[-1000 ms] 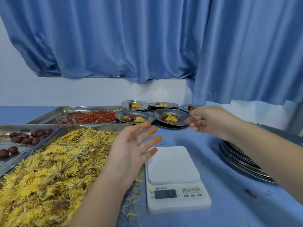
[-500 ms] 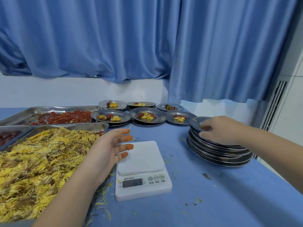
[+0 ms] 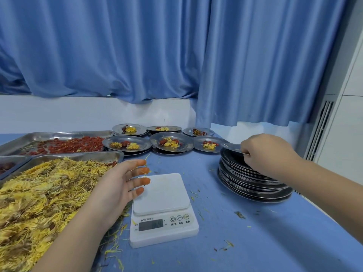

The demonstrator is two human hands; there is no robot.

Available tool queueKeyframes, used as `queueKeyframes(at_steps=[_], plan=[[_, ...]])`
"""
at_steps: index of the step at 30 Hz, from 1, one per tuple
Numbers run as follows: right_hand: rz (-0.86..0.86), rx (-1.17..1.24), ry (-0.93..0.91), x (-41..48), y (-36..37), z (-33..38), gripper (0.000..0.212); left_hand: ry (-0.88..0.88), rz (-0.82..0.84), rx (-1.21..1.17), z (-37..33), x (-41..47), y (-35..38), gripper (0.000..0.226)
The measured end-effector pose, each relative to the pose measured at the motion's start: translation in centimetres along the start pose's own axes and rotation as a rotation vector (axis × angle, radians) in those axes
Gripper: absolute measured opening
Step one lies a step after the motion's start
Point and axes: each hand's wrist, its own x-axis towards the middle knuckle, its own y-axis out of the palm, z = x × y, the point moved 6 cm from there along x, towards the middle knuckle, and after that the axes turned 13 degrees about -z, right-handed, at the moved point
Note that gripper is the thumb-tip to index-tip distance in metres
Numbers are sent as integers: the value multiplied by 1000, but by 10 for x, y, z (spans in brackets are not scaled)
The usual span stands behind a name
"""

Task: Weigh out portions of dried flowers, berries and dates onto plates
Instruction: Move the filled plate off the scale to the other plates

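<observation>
A white digital scale (image 3: 163, 209) sits bare in the middle of the blue table. My left hand (image 3: 117, 189) hovers open at its left edge, fingertips stained orange. My right hand (image 3: 265, 154) pinches the rim of the top plate (image 3: 232, 147), tilted up off the stack of empty steel plates (image 3: 249, 183) at the right. A tray of yellow dried flowers (image 3: 43, 195) fills the near left. Behind it lie a tray of red berries (image 3: 64, 144) and a tray of dates (image 3: 6, 166), mostly cut off.
Several filled steel plates (image 3: 169, 141) with flowers, berries and dates stand in two rows at the back. Blue curtains hang behind the table. Loose petals lie scattered on the cloth around the scale. A white vented unit stands at the far right.
My right hand swung from the filled plates to the stack and has lifted the edge of the top plate. My left hand stayed open by the scale. The view turned right.
</observation>
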Motion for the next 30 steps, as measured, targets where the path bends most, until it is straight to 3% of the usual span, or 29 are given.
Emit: queueKeyframes(at_steps=[7, 10, 15, 21, 30], plan=[[-285, -68, -96, -5, -22, 13, 10, 4, -14, -22, -1, 0, 0, 21], [-433, 13, -180, -11, -39, 27, 21, 22, -49, -50, -2, 2, -2, 19], [-573, 148, -354, -25, -53, 69, 20, 89, -191, -130, -8, 6, -13, 16], [-606, 328, -520, -55, -42, 134, 17, 161, -346, -207, -16, 7, -29, 9], [-565, 439, -537, -64, -15, 169, 20, 195, -385, -225, -18, 7, -33, 8]])
